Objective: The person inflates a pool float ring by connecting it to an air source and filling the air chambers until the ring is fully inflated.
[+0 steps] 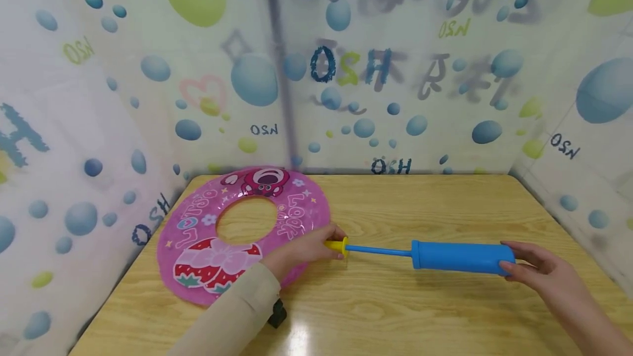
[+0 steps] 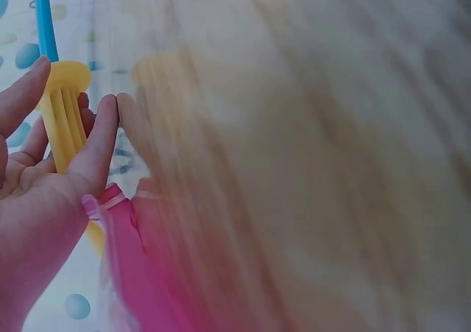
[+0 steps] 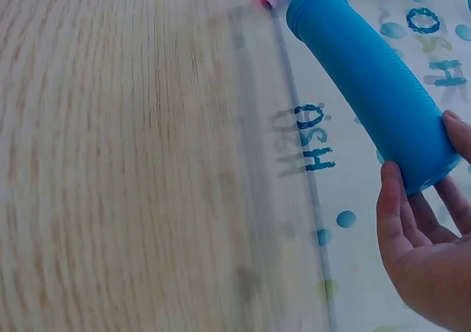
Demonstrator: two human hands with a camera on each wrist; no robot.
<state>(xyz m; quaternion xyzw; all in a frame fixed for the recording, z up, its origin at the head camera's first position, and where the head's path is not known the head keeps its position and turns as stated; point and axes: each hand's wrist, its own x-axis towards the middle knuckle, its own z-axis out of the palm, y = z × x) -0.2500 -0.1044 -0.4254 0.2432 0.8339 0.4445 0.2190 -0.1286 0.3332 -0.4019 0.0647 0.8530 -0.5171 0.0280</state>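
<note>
A hand pump lies stretched out sideways between both hands, its blue barrel (image 1: pixel 460 256) to the right and its thin blue rod (image 1: pixel 378 250) drawn out to the left. My left hand (image 1: pixel 311 246) holds the yellow handle (image 2: pixel 65 118), thumb near its flange. At the barrel's right end, my right hand (image 1: pixel 539 271) grips it between thumb and fingers, as the right wrist view also shows at the barrel base (image 3: pixel 430 174). Under the left forearm, a pink swim ring (image 1: pixel 173 235) with strawberry and bear prints lies on the table, partly covered by the sleeve.
The wood-grain table (image 1: pixel 395 312) is bordered by a white curtain (image 1: pixel 346 120) with blue and green bubble prints at the back and sides. A small dark object (image 1: pixel 278 313) shows beneath the left sleeve (image 1: pixel 242 301).
</note>
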